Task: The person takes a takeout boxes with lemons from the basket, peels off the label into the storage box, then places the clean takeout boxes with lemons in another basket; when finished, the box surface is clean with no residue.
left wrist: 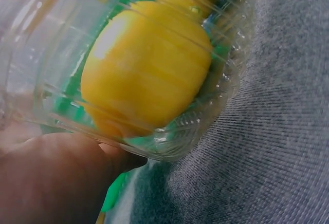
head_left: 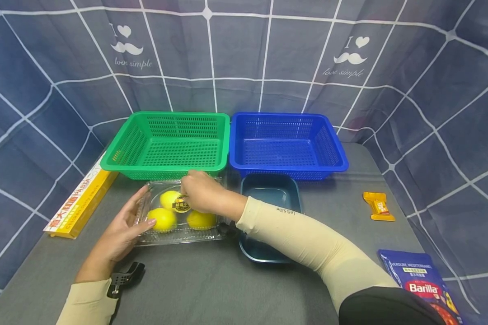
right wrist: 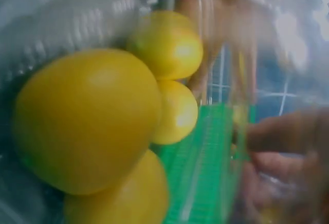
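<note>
A clear plastic clamshell box [head_left: 168,235] with several lemons [head_left: 162,220] inside lies in front of the green basket. A black and gold label [head_left: 181,204] is stuck on its lid. My left hand [head_left: 124,230] grips the box's left side, thumb over the front corner and fingers along the wall. In the left wrist view one lemon [left wrist: 149,70] shows large through the plastic. My right hand [head_left: 203,192] reaches across the lid, its curled fingers pinching the box's far edge. The right wrist view shows its fingers [right wrist: 282,134] close together beside the clear wall, blurred.
Behind stand a green basket [head_left: 166,173] and a blue basket [head_left: 288,167]. A dark blue bin [head_left: 268,180] lies partly under my right forearm. A yellow pasta box [head_left: 81,203] is at left; an orange packet [head_left: 378,206] and a blue Barilla pouch [head_left: 415,271] are at right.
</note>
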`<state>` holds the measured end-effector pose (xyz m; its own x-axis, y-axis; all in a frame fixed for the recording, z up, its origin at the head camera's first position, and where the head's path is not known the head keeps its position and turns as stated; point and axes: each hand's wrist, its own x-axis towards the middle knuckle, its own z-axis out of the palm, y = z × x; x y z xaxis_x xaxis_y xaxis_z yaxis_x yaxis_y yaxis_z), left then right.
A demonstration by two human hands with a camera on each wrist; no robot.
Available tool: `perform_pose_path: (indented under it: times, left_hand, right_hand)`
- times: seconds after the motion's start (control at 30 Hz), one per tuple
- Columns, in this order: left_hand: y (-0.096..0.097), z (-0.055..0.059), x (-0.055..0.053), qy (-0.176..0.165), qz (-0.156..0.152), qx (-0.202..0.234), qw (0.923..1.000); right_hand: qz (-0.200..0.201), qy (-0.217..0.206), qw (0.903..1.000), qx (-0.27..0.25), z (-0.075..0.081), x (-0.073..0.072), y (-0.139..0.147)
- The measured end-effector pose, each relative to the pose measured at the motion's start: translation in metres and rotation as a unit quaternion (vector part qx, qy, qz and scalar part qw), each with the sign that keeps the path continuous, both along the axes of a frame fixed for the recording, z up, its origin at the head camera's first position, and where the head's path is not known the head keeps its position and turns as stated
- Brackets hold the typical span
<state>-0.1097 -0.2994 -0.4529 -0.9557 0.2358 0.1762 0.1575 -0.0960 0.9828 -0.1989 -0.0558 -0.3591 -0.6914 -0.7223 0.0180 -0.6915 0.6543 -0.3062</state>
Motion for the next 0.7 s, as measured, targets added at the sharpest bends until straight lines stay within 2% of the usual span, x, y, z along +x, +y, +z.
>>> perform_pose_path:
  times: [0.4,0.7]
  left_hand:
    - [0.001,0.001,0.001,0.000,-0.007,0.009,0.9999]
    - [-0.001,0.001,0.001,0.002,-0.011,0.008,0.9999]
  right_hand:
    - [-0.027,-0.049,0.9962,-0.067,-0.003,0.010,0.001]
    - [0.022,-0.053,0.9876,-0.146,0.001,0.026,0.013]
